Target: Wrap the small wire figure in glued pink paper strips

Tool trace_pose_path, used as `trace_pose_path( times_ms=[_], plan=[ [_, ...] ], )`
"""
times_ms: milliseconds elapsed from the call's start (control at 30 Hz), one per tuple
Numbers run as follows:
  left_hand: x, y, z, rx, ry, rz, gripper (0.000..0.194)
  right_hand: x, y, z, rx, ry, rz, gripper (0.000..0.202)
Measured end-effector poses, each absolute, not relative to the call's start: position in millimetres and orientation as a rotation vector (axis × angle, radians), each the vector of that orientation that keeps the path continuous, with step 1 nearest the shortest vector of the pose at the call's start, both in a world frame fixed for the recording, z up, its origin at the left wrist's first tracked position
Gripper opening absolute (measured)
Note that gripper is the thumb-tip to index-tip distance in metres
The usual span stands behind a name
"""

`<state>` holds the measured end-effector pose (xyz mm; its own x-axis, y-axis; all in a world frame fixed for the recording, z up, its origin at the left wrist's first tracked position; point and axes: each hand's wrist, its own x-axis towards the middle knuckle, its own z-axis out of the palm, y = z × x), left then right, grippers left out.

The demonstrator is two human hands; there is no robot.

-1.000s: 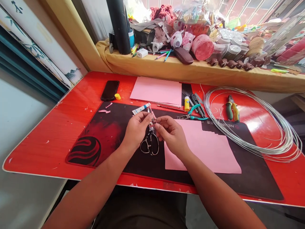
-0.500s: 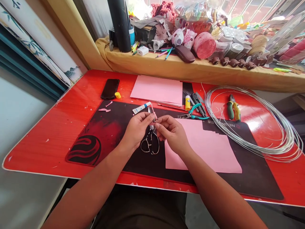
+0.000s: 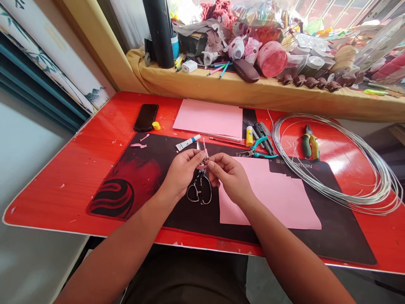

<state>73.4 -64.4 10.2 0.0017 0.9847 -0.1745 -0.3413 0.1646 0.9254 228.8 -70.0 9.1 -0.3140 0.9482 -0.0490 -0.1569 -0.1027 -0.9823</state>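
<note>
A small pink paper piece [image 3: 205,153] with a thin strip standing up from it is pinched between the fingertips of both hands. My left hand [image 3: 183,169] holds it from the left, thumb and forefinger together. From the right, my right hand [image 3: 228,174] grips it with thumb and forefinger, the other fingers curled. Its finer details are too small to make out. Black-handled scissors [image 3: 205,190] lie on the dark mat just below the fingertips. Behind the left hand is a white and blue tube [image 3: 188,143]. A cut pink sheet [image 3: 268,198] lies under the right forearm.
Beyond the mat [image 3: 190,215] are a phone [image 3: 146,118], a yellow cap [image 3: 156,126], pink sheets [image 3: 209,119] and a glue stick [image 3: 249,136]. Teal pliers [image 3: 257,145], a wire coil [image 3: 316,179] and green-yellow pliers [image 3: 310,143] are on the right. A cluttered ledge [image 3: 196,82] runs behind.
A pink strip now curves out below the fingertips, and the upright strip has shifted slightly right. Both hands stay almost in place, fingers still pinched.
</note>
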Motion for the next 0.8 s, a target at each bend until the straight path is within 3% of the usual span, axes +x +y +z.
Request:
trace_pose_path(
  times_ms=[800],
  plan=[
    [71.5, -65.2, 16.3, 0.668, 0.932, 1.122, 0.048, 228.3, -69.3, 9.2, -0.895, -1.250, 1.663, 0.031]
  ],
)
